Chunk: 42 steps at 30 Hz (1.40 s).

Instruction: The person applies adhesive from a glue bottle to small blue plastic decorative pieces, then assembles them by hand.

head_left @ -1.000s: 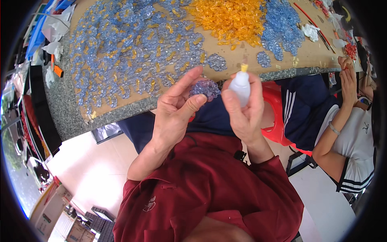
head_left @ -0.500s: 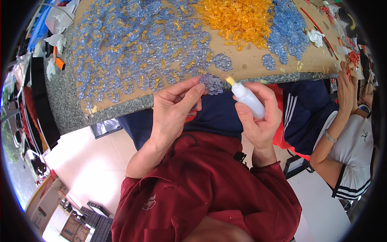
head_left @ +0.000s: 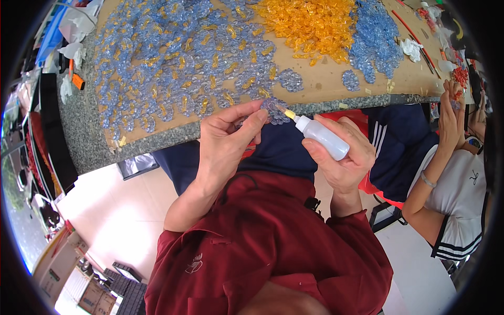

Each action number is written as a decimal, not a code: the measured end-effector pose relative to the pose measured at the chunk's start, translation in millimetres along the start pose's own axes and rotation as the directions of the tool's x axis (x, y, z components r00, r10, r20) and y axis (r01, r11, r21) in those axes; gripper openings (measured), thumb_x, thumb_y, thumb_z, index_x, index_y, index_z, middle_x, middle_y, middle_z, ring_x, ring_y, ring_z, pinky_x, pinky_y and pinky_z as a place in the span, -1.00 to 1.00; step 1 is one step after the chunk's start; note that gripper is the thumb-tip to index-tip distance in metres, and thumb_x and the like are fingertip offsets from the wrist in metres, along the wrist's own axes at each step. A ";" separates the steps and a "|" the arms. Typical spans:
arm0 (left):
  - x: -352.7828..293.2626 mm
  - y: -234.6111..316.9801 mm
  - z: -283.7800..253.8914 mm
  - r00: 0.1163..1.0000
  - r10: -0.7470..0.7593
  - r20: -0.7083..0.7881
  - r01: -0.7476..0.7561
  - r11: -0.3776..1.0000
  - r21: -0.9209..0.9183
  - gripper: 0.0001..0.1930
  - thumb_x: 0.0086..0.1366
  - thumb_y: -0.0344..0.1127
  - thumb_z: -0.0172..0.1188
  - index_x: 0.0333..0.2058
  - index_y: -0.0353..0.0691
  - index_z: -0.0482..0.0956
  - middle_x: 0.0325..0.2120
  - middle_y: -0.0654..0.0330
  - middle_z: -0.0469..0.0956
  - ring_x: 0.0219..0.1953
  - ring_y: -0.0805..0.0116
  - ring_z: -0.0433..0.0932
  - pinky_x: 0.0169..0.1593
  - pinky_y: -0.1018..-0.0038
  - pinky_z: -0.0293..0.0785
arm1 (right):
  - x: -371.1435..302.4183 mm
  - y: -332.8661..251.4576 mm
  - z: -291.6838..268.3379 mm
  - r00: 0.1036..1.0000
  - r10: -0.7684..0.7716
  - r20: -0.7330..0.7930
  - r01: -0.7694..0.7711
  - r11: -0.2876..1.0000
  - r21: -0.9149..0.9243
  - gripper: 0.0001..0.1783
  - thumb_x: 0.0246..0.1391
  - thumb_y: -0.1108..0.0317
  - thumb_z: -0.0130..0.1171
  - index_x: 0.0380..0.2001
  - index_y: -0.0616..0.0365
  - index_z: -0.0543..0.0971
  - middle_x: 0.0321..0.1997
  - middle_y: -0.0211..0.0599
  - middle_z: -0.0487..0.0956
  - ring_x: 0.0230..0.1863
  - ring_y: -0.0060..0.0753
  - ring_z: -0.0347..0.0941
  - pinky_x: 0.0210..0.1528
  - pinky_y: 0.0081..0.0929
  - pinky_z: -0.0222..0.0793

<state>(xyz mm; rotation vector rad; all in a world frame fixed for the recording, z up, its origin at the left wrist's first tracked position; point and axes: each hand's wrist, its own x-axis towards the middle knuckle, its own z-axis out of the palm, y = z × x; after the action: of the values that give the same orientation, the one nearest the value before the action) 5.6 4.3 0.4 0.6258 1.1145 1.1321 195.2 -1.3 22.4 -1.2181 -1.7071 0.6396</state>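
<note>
Between the thumb and fingers of my left hand is a clear bluish-purple plastic flower-shaped piece, held just off the table's front edge. My right hand is wrapped round a white squeeze bottle with a yellowish nozzle. The bottle is tilted, and its tip points left at the piece, touching it or very close; I cannot tell which. Beyond my hands lie many similar bluish pieces, a lot of them with a small yellow part on top. A single bluish piece lies just past my left fingers.
A heap of orange-yellow plastic parts and a pile of blue pieces lie on the brown-papered table. Crumpled tissue and red sticks are farther right. At the right, a co-worker's hands are close by.
My right hand has turned the bottle lower and flatter, bringing its nozzle left to the flower-shaped piece. My left hand has stayed nearly still.
</note>
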 end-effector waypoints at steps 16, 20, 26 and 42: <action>2.8 2.2 3.4 1.000 -0.020 -0.009 0.020 1.000 0.020 -0.80 0.15 -0.49 0.19 -0.23 -0.42 0.55 -0.56 0.21 0.53 -0.64 0.68 0.36 -0.61 0.76 0.24 | -0.5 2.4 -7.3 0.994 0.113 0.004 -0.113 0.992 0.056 -0.60 -0.31 0.49 0.40 -0.30 0.34 0.56 -0.54 -0.27 0.53 -0.55 -0.51 0.41 -0.51 -0.62 0.29; -0.7 5.4 2.8 0.998 -0.068 0.000 0.068 0.997 0.027 -0.81 0.16 -0.49 0.18 -0.23 -0.43 0.54 -0.58 0.24 0.52 -0.64 0.68 0.35 -0.60 0.76 0.23 | -0.6 14.4 -8.6 0.956 0.273 -0.109 -0.240 0.940 0.242 -0.56 -0.17 0.57 0.29 -0.13 0.36 0.47 -0.21 -0.28 0.54 -0.23 -0.63 0.43 -0.18 -0.67 0.34; -2.1 2.5 4.8 0.989 -0.138 0.057 0.132 0.987 0.095 -0.81 0.18 -0.46 0.16 -0.23 -0.41 0.52 -0.62 0.30 0.48 -0.65 0.68 0.35 -0.58 0.77 0.22 | 27.5 44.0 10.4 0.983 0.002 -0.181 -0.017 0.997 -0.081 -0.65 -0.20 0.56 0.28 -0.23 0.27 0.53 -0.32 -0.26 0.55 -0.32 -0.42 0.47 -0.24 -0.56 0.36; -1.3 -3.0 11.1 0.976 -0.167 0.139 0.155 0.983 0.093 -0.80 0.19 -0.44 0.17 -0.22 -0.40 0.53 -0.54 0.29 0.51 -0.61 0.66 0.36 -0.53 0.74 0.27 | 73.7 70.2 -4.7 0.961 -0.259 0.099 0.277 0.867 -0.414 -0.80 -0.19 0.57 0.18 -0.39 0.11 0.59 -0.36 -0.34 0.50 -0.32 -0.26 0.40 -0.29 -0.42 0.33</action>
<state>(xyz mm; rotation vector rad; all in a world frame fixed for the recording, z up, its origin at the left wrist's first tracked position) 16.9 3.5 2.3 0.6596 1.0689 0.8905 223.9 92.7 -4.7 -1.2277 -2.0739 0.1206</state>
